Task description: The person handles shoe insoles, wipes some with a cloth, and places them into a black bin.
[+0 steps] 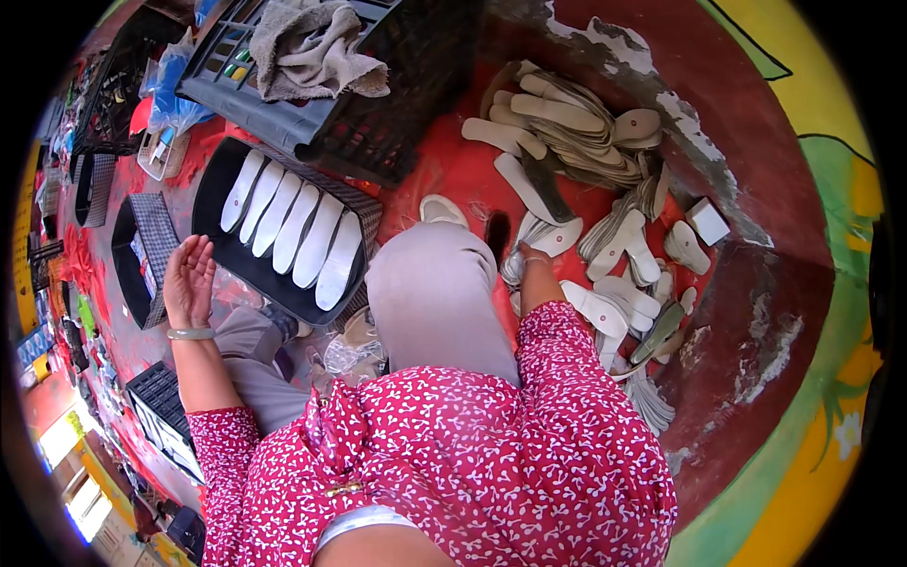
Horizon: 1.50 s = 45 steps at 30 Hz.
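Raised beside a long black box with a checked outer side [371, 213], my left hand [192, 282] is empty, its fingers loosely extended. Inside that box, several white shoe insoles [300, 231] stand in a slanted row. My right hand [533, 263] reaches down at the near end of a small bundle of pale insoles [553, 236] on the red floor covering. Its fingers are partly hidden but appear closed around the bundle's end. More insoles [619, 307] lie in loose fans just right of that hand. A larger heap of stacked insoles [567, 123] sits farther off.
A black plastic crate [326, 128] with a grey cloth [316, 52] on top stands beyond the box. Another checked box [146, 255] is at the left. A small white block [707, 221] rests against the peeling dark red wall [765, 198] on the right.
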### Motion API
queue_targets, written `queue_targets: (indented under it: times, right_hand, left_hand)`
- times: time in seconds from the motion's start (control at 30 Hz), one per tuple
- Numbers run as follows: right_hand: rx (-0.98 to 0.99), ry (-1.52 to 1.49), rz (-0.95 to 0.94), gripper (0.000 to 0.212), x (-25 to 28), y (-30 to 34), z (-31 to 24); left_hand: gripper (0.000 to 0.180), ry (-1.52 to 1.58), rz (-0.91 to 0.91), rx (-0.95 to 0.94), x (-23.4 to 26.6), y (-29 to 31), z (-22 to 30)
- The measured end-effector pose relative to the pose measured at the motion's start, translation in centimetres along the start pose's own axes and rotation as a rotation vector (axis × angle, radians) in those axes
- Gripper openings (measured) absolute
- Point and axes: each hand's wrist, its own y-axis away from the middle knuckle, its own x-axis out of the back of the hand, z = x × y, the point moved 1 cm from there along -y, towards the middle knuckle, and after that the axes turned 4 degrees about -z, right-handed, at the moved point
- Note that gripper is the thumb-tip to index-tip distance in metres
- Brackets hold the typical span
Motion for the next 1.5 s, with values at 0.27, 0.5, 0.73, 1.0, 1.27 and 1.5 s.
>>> queue_targets:
  times: [0.27,0.5,0.73,1.0,1.27,1.5]
  right_hand:
    - [-0.03,0.157,0.212,0.066,-0.1,-3.0,1.0]
    - [0.072,-0.653,-0.338,0.039,4.2,-0.1,3.9]
    - [0.186,-0.932,-0.437,0.041,9.8,5.6,6.1]
    - [0.599,-0.935,-0.94,0.06,16.0,15.7,3.8]
    - [1.143,-0.374,-1.27,0.074,15.1,39.4,-9.3]
    - [1.339,-0.019,-1.346,0.062,0.8,56.2,-13.6]
  left_hand:
    - [0.026,-0.081,-0.008,0.043,-2.6,-0.1,-0.6]
    - [0.026,-0.081,-0.078,0.002,-3.6,0.6,-0.2]
    - [0.026,-0.048,-0.134,-0.013,-2.7,1.5,0.2]
    - [0.026,-0.002,-0.223,-0.068,-4.2,2.8,0.2]
    - [0.027,-0.04,-0.436,-0.18,-7.6,5.7,1.3]
    - [0.073,0.043,-0.711,-0.363,-10.2,11.1,5.6]
